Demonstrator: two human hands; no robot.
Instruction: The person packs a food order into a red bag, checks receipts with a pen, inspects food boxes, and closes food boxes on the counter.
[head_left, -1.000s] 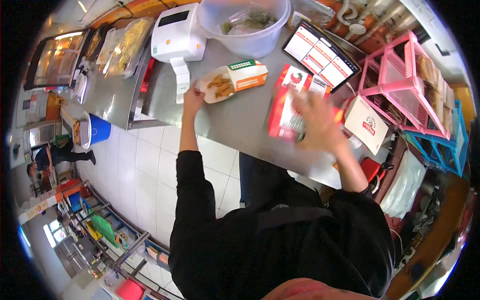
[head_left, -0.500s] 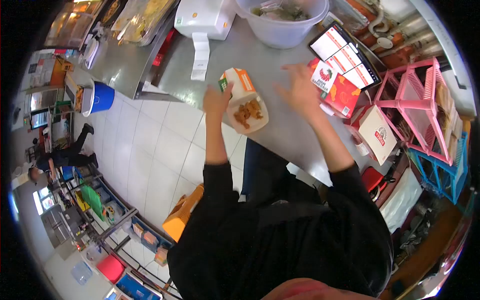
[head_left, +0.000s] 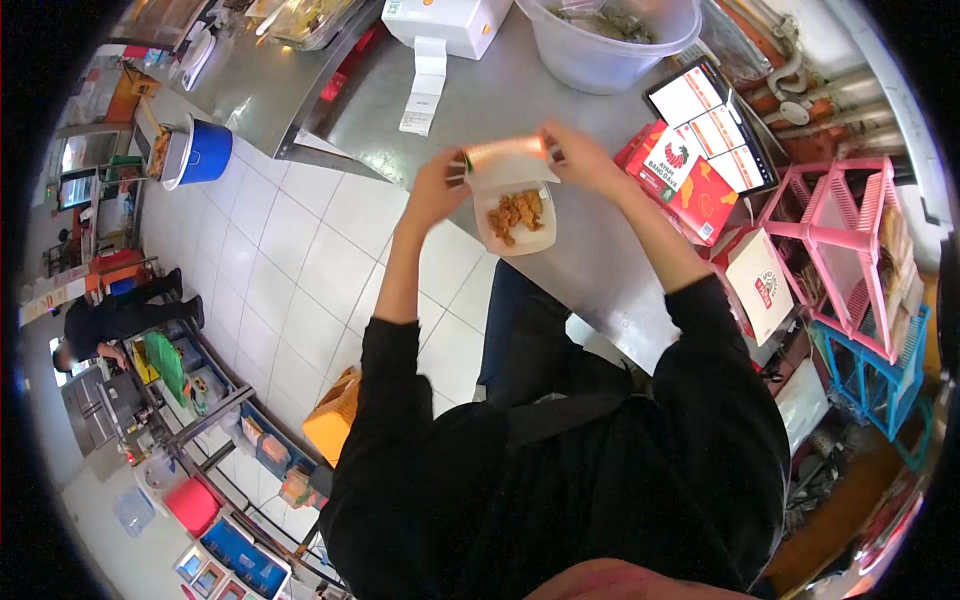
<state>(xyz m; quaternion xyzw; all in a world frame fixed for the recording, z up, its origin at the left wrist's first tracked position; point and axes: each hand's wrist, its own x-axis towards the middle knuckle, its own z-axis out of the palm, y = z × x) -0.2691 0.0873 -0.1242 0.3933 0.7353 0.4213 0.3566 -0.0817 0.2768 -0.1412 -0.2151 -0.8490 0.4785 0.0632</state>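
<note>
A paper takeaway box (head_left: 532, 243) stands open at the edge of the steel counter. Pieces of fried chicken (head_left: 515, 215) lie inside its white tray part. Its orange-and-white lid (head_left: 508, 154) is raised on the far side and slightly blurred. My left hand (head_left: 440, 187) grips the lid's left corner, fingers bent around it. At the opposite corner, my right hand (head_left: 580, 158) pinches the lid between thumb and fingers.
Beyond the box are a white printer (head_left: 450, 22) with a paper receipt (head_left: 425, 88) hanging out and a plastic tub (head_left: 600, 60). On the right stand a tablet (head_left: 708, 125), red cartons (head_left: 690, 195) and a pink rack (head_left: 835, 225). Another person (head_left: 125, 325) works far left.
My right hand has come left from beside the red carton onto the lid. My left hand has shifted to the lid's left corner. The lid now stands more upright.
</note>
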